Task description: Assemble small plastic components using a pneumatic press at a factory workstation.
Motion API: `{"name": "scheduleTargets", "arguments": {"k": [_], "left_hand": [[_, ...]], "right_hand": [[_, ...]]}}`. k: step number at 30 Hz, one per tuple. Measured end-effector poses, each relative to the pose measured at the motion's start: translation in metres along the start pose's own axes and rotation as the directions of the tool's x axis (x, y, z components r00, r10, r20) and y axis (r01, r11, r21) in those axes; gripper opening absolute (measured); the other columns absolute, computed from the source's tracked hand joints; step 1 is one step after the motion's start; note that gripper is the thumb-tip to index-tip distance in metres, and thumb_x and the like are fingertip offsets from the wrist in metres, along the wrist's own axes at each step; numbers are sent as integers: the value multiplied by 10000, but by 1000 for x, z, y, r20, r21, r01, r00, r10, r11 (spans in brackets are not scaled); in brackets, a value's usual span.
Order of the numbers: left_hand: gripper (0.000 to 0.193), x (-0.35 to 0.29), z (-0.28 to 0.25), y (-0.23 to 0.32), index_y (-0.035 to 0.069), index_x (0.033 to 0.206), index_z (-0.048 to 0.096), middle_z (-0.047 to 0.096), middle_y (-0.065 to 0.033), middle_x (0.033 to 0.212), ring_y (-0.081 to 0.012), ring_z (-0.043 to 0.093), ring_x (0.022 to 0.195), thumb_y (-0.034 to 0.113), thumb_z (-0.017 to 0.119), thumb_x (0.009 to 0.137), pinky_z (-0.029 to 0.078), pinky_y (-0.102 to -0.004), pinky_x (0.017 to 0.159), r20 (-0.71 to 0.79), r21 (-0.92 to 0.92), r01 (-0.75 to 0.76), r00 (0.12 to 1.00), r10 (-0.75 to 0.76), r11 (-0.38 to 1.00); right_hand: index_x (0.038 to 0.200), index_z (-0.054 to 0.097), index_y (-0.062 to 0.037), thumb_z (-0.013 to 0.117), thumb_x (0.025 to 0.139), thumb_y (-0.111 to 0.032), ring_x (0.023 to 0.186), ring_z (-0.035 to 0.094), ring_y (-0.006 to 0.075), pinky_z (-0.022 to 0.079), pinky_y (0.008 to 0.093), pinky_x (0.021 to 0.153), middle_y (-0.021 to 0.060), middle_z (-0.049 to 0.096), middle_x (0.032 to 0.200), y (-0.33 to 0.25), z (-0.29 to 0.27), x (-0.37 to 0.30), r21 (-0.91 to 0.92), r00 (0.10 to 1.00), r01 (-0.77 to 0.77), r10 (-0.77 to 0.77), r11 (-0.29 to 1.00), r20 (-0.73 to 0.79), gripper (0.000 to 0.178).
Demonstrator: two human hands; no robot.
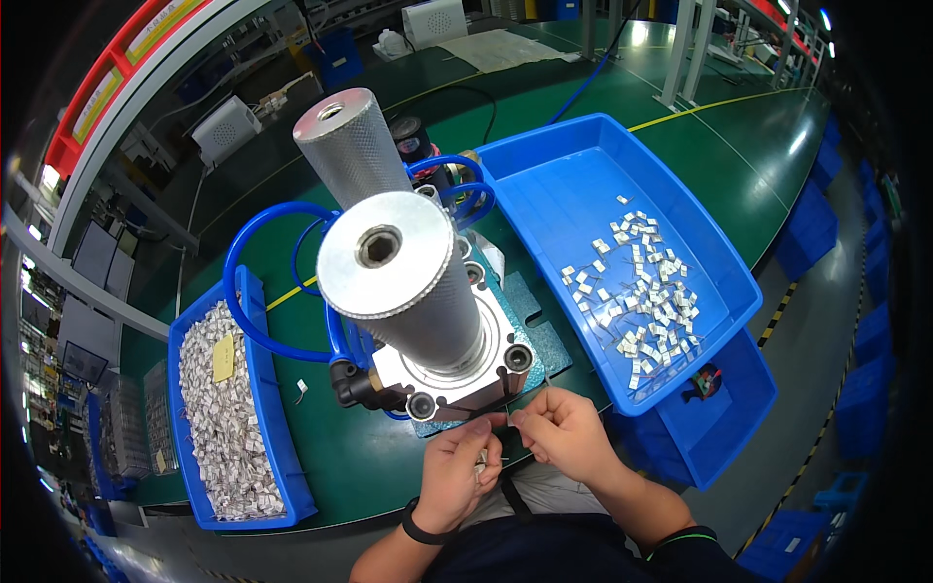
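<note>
My left hand (462, 468), a black band on its wrist, is closed with its fingers curled. A bit of a small white part with wire leads (480, 461) shows in it. Close beside it, my right hand (566, 429) pinches another small white part between thumb and forefinger; the fingers hide most of it. Both hands are at the near edge of a pneumatic press (452, 374), just in front of its square metal body. A silver knurled cylinder (398, 257) rises from that body. Whether the pinched part touches the press, I cannot tell.
On the left, a blue bin (300, 500) is heaped with small white wired parts and a yellow tag (224, 359). A blue tray (544, 185) on the right holds scattered ones; a lower blue bin (724, 428) sits under it. Blue air hoses (233, 282) loop around the press.
</note>
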State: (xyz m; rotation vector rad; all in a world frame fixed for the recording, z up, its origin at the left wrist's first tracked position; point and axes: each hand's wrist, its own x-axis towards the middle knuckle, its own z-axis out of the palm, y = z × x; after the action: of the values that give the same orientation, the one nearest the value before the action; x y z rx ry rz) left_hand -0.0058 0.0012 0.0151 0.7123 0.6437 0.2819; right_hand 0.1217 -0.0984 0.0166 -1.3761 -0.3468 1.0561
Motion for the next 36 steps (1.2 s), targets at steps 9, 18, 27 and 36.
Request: {"name": "scheduleTargets", "arguments": {"k": [9,18,27,36], "left_hand": [[469,-3,-9,-4,-34,1129,529,513,-81,653,-98,373,421,362,314,998,259,-204,339,48,9,11,999,-11,1000],[540,-2,-4,-1,14,1252,451,548,-64,704,-65,419,453,434,225,998,278,-181,353,159,-15,55,986,-52,998],[647,1,-4,-5,-12,1186,483,602,-125,767,-102,424,451,524,199,963,284,-202,342,152,39,57,986,-62,998],[265,-4,0,-2,-26,1031,571,548,-61,689,-67,389,439,218,511,945,258,-189,355,22,147,-53,998,51,988]], "right_hand": [[1135,525,14,495,939,-61,422,384,60,321,218,385,67,547,715,-25,-3,-34,705,996,43,-88,708,28,212],[1012,638,-58,694,790,-156,648,555,169,483,297,597,75,533,797,-11,17,-29,-605,824,555,-478,571,305,249],[963,624,-49,657,823,-126,691,578,191,498,316,602,69,517,859,5,12,-19,-582,712,684,-576,440,401,163],[881,576,41,632,863,-106,493,506,45,382,183,414,40,597,676,-3,-5,-13,30,980,-68,61,997,187,158]]}}
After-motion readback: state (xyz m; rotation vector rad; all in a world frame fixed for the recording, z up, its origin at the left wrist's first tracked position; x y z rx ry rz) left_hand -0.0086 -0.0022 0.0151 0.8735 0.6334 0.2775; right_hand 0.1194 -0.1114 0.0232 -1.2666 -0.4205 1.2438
